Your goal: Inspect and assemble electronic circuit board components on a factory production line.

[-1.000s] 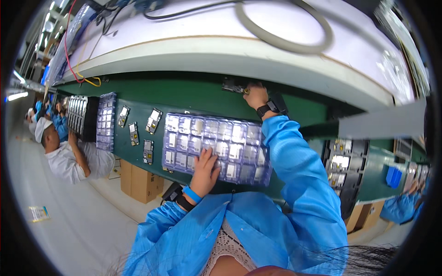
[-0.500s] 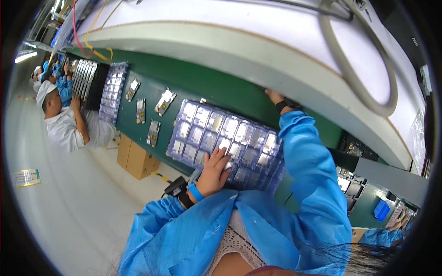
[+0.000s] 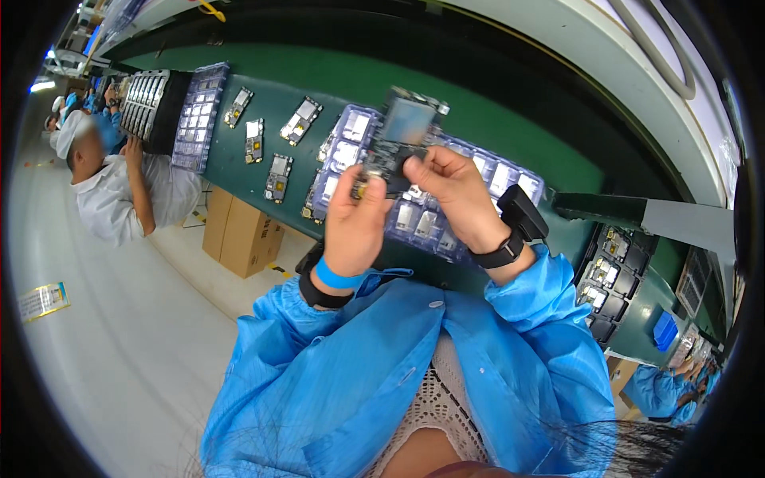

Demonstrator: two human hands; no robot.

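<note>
A circuit board (image 3: 409, 119) with a shiny grey rectangle on it is held up over the bench, slightly blurred. My left hand (image 3: 357, 227) pinches its lower end between thumb and fingers. From the other side my right hand (image 3: 458, 191) grips the same board, its thumb on a black part (image 3: 405, 166) near the lower end. Below both hands lies a clear bluish plastic tray (image 3: 537, 190) whose pockets hold small silvery pieces; hands and board hide its middle.
Several small circuit boards (image 3: 301, 121) lie loose on the green bench (image 3: 263, 88) to the left. Beyond them are another plastic tray (image 3: 209, 84) and a person in white (image 3: 119, 191). A black tray (image 3: 610, 275) with boards and a blue bin (image 3: 664, 330) sit at the right.
My left hand has lifted off the plastic tray. My right hand has come back from the far side of the bench. Both now hold a circuit board, and the view has shifted.
</note>
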